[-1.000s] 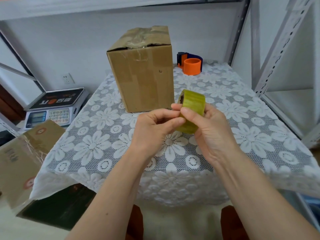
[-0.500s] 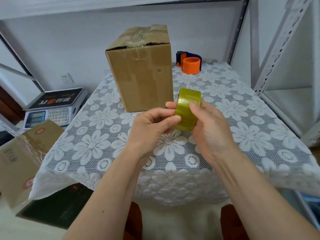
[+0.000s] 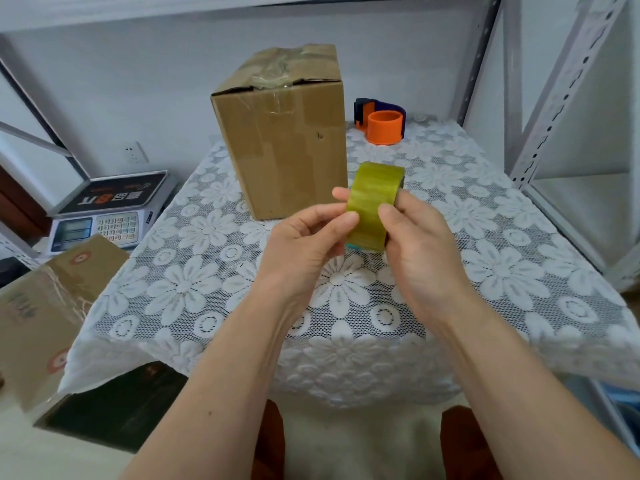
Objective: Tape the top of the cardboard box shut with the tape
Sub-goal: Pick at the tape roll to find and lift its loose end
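Observation:
A tall brown cardboard box [image 3: 284, 147] stands upright at the back of the table, its top flaps loosely down with crumpled clear tape on them. In front of it, above the table, both hands hold a yellow-green roll of tape [image 3: 374, 206]. My right hand [image 3: 422, 251] grips the roll from the right, thumb on its outer face. My left hand [image 3: 304, 244] holds it from the left, with its thumb tip pressed on the roll's surface and a finger behind the roll.
The table wears a white lace flower cloth [image 3: 207, 282]. An orange and dark blue tape dispenser [image 3: 381, 121] sits at the back right. A weighing scale [image 3: 107, 213] and another cardboard box [image 3: 45, 313] lie to the left. Grey metal shelving [image 3: 554, 109] stands at the right.
Both hands have turned the roll and raised it slightly, closer to the box. The left thumb has slid over the roll's face.

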Demonstrator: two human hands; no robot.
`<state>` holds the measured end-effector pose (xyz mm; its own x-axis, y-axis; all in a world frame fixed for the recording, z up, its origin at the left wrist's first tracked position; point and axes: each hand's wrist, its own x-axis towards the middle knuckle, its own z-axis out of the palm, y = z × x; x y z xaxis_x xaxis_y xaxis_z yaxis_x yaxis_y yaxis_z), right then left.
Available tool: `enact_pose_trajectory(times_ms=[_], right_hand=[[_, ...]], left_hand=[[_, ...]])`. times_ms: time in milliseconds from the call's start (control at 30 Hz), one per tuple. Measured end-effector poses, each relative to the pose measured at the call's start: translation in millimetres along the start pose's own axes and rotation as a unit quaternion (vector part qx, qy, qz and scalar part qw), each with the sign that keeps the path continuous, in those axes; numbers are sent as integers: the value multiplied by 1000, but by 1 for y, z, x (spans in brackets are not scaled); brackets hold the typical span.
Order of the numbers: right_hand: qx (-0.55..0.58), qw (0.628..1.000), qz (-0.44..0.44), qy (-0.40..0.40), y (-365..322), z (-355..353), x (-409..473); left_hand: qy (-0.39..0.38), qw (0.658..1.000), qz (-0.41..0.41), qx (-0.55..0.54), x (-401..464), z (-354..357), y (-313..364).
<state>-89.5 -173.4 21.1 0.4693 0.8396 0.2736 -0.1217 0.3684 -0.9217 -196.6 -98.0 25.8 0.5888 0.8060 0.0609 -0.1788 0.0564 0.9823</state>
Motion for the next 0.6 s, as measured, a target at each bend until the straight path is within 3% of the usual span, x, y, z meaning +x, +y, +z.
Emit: enact_pose_trajectory(times_ms=[167,367,500,600], right_hand=[[51,999,19,-4,1,4,-1],[75,995,26,52,0,0,1],[127,991,19,41,3,6,1],[156,987,26,37,3,8,1]], left_hand=[[6,1000,21,22,1,2,1],[-21,1000,19,13,1,5,-1],[11,997,57,47,1,17,-3],[-17,999,41,24,3,22,-2]])
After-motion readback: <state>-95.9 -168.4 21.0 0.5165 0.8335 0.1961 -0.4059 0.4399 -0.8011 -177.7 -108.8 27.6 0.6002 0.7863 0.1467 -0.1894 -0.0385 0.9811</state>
